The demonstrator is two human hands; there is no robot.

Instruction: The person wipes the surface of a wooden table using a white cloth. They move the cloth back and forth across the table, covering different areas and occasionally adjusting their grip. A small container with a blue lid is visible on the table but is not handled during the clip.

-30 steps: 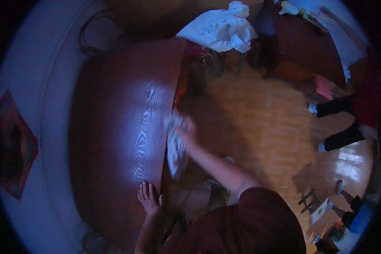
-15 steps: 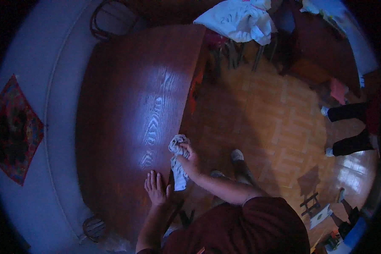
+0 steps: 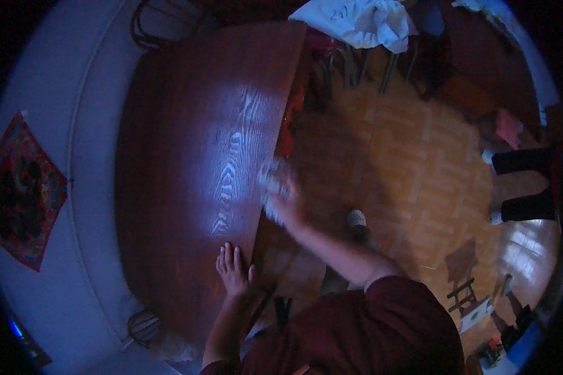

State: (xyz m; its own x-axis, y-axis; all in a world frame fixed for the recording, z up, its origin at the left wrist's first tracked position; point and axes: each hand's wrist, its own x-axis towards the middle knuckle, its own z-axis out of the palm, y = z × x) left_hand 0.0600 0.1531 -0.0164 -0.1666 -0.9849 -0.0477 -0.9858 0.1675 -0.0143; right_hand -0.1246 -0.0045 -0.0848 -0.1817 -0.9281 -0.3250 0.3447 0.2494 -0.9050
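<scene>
My left hand (image 3: 233, 270) lies flat near the close right edge of a dark reddish-brown wooden table (image 3: 175, 144), its fingers stretched out over the top. Farther along that same edge, my right hand (image 3: 283, 203) is closed round a crumpled light grey cloth (image 3: 271, 181). Motion blurs both the cloth and the right fingers. The cloth is at the table's rim, part of it hanging beside the edge. A bright sheen shows the wood grain left of the cloth.
A white sack (image 3: 356, 22) rests beyond the table's far right corner, above several stool legs. A person's dark-trousered legs (image 3: 522, 165) are at the right on the tiled floor (image 3: 406, 169). A chair (image 3: 162, 28) stands at the far left, and a red patterned hanging (image 3: 25, 190) is on the wall.
My right hand has moved away from me along the table edge with the cloth. The left hand stays flat on the table, and the view has shifted slightly.
</scene>
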